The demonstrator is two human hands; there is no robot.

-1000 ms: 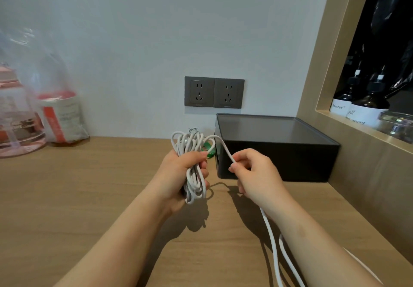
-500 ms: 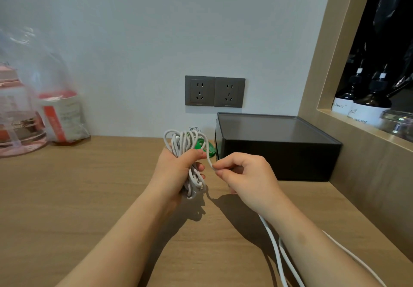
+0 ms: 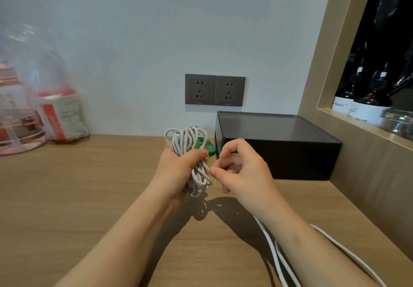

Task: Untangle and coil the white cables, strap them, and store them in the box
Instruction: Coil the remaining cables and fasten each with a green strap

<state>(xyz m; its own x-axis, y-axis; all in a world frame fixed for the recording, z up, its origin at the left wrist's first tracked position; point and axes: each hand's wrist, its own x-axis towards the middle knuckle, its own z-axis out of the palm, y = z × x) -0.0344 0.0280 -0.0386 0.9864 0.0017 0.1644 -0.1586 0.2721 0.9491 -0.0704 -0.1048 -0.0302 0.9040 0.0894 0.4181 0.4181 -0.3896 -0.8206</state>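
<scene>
Gripping firmly, the left hand (image 3: 178, 170) has its fingers and thumb wrapped round the middle of the coil (image 3: 190, 141), thumb pressed across the front of the white loops. This grip is closed tight on the bundle, which stands roughly upright above the worktop (image 3: 78, 197), just left of the box (image 3: 279, 152) and near its front left corner. Loops stick out above and below the fist.

Just in front of the box's left end, the right hand (image 3: 243, 175) has its fingers curled. Its thumb and forefinger are pressed together in a pinch against the lower right edge of the coil, on the loose cable (image 3: 274, 253) where it joins the bundle. That strand is mostly hidden inside the grip. It comes out under the right wrist and trails across the worktop in front of the box, towards the person, in two or three white lines.

A green strap (image 3: 206, 145) shows between the coil and the box's left wall. I cannot tell whether it touches either.

The box is black and sits on the worktop against the wall. Two grey sockets (image 3: 215, 90) are on the wall just above its left end. Dark bottles (image 3: 362, 105) stand in a recess to the right of the box. Far left of it, a clear bag (image 3: 33, 74) covers a pink jar (image 3: 15, 117) and a red-and-white packet (image 3: 62, 114).
</scene>
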